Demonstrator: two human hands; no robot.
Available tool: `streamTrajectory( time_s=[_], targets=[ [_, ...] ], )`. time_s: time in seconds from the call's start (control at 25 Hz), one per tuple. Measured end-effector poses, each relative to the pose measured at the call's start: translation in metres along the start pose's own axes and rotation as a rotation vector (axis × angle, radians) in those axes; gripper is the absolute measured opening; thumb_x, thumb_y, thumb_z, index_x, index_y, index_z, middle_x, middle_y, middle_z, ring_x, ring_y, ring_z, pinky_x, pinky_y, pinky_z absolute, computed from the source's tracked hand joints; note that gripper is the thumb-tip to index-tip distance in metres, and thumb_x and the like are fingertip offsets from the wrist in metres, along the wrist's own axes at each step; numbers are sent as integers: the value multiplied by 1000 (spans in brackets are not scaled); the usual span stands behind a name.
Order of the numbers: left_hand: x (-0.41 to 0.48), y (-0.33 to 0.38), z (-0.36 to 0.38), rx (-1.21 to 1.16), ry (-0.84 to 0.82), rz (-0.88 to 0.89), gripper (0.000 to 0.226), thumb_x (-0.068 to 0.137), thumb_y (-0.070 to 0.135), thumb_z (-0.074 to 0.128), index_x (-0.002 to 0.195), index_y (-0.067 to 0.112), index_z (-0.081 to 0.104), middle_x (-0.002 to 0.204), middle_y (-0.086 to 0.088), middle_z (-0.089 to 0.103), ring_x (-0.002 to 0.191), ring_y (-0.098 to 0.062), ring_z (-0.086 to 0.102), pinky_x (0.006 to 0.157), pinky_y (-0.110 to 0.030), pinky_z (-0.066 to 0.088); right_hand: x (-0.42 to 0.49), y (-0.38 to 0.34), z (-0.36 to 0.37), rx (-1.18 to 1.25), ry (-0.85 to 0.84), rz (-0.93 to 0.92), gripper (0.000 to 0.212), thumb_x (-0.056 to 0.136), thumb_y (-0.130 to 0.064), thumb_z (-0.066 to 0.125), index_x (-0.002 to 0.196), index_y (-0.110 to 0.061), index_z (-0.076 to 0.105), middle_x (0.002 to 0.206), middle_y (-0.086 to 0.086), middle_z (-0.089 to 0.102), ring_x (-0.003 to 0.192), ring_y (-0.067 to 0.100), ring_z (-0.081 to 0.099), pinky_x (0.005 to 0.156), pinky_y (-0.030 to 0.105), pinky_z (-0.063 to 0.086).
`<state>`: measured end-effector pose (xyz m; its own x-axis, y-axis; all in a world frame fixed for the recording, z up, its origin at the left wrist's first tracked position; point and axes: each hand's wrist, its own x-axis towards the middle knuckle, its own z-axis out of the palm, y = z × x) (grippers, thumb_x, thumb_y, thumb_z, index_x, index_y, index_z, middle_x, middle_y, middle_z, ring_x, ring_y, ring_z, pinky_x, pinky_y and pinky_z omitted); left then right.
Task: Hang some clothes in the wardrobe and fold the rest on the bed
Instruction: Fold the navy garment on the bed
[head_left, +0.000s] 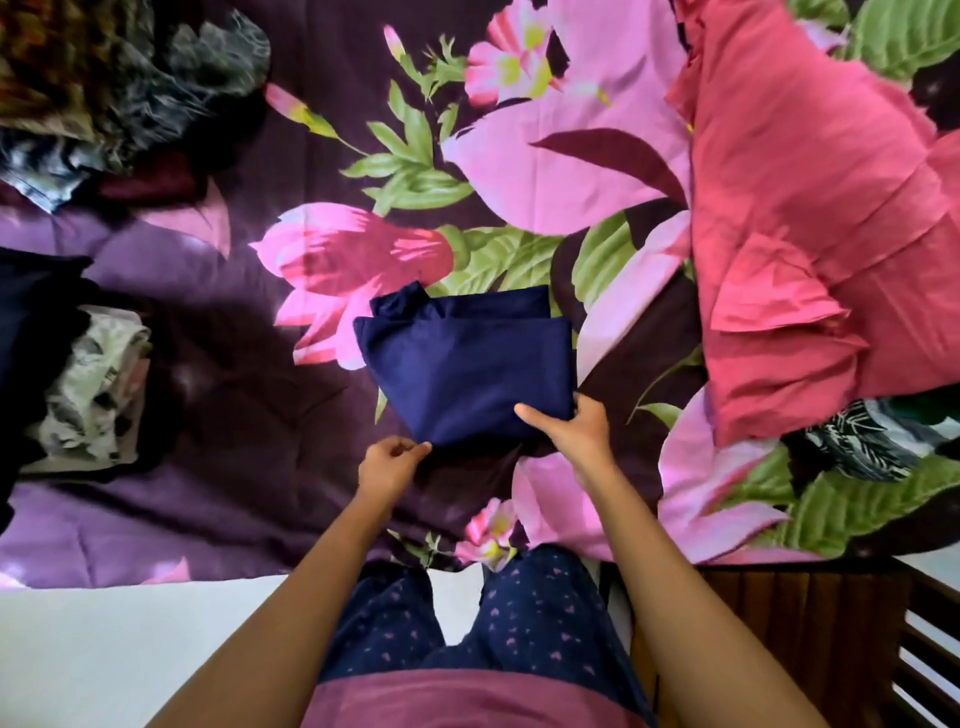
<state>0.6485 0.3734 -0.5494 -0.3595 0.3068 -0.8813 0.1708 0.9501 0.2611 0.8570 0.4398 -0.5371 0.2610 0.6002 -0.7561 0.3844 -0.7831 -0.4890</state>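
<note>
A navy blue garment (467, 364) lies folded into a compact rectangle on the floral bedspread (234, 374), near the bed's front edge. My left hand (389, 462) pinches its near left corner with curled fingers. My right hand (576, 431) grips the near right corner, thumb lying on top of the cloth and fingers round its edge. A large pink-red garment (810, 234) lies spread and rumpled on the right side of the bed.
A heap of dark, grey and patterned clothes (104, 83) sits at the far left. A white printed garment (93, 389) and a dark one (31, 332) lie at the left edge. A black-and-white patterned cloth (857, 447) lies at right. A wooden slatted frame (831, 639) stands at bottom right.
</note>
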Motion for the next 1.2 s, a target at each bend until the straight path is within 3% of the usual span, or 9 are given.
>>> streamTrajectory(
  time_s=[0.24, 0.36, 0.44, 0.52, 0.68, 0.84, 0.96, 1.08, 1.2],
  targets=[
    [2, 43, -13, -222, 154, 251, 39, 72, 22, 80, 101, 16, 55, 81, 0, 58, 73, -15, 54, 79, -26, 46, 8, -26, -1, -287, 60, -191, 78, 61, -43, 86, 124, -12, 51, 126, 14, 43, 122, 32, 38, 103, 45, 36],
    [18, 66, -8, -286, 168, 200, 46, 68, 33, 83, 100, 17, 53, 86, 0, 57, 77, -16, 55, 87, -33, 51, 17, -39, 2, -287, 63, -156, 64, 67, -44, 82, 117, -13, 56, 123, 12, 46, 120, 31, 41, 103, 46, 35],
    [19, 74, -3, -239, 191, 192, 52, 66, 38, 83, 103, 16, 54, 95, -3, 56, 82, -17, 56, 92, -39, 49, 20, -44, 2, -168, 68, -253, 36, 70, -30, 83, 92, -11, 60, 101, 9, 56, 98, 27, 53, 88, 42, 44],
    [14, 77, 2, -231, 209, 195, 65, 65, 37, 84, 116, 12, 52, 110, -9, 52, 95, -20, 54, 98, -40, 45, 17, -51, -2, 19, -103, -342, 24, 73, -11, 80, 76, -13, 56, 79, 0, 58, 77, 15, 56, 74, 31, 45],
    [-1, 69, 5, -395, 155, 247, 92, 77, 28, 76, 146, 10, 17, 142, -16, 29, 123, -22, 39, 111, -35, 31, -1, -59, -21, 188, -725, -347, 25, 70, -4, 79, 80, -22, 64, 83, -2, 60, 83, 12, 55, 78, 23, 44],
    [-6, 47, -16, -794, -10, 64, 57, 92, 59, 37, 136, 24, 32, 127, -2, 47, 114, -17, 50, 97, -35, 44, -1, -39, -32, -328, -1285, -335, 21, 72, -2, 78, 83, -12, 63, 101, 25, 68, 104, 38, 63, 92, 46, 47],
    [-16, 21, -15, -573, -81, 119, 73, 79, 38, 67, 139, 17, 32, 121, -2, 50, 98, -9, 53, 75, -27, 47, 0, -14, -26, -657, -1282, -362, 24, 72, 1, 77, 76, -12, 57, 86, 25, 64, 77, 20, 56, 73, 35, 43],
    [-21, 10, 1, -479, -66, 222, 62, 77, 4, 72, 130, 7, 41, 122, -9, 57, 98, -8, 59, 92, -30, 50, -4, 2, -28, -561, -1191, -294, 29, 73, 6, 75, 72, -15, 55, 75, 17, 60, 73, 14, 51, 69, 27, 42],
    [-21, 6, 12, -391, -37, 350, 70, 67, -2, 77, 130, -2, 46, 109, -10, 63, 78, 3, 63, 84, -20, 51, -8, 9, -33, -492, -1170, -251, 30, 74, 10, 72, 72, -13, 54, 70, 5, 55, 70, 9, 49, 68, 22, 41]
  ],
)
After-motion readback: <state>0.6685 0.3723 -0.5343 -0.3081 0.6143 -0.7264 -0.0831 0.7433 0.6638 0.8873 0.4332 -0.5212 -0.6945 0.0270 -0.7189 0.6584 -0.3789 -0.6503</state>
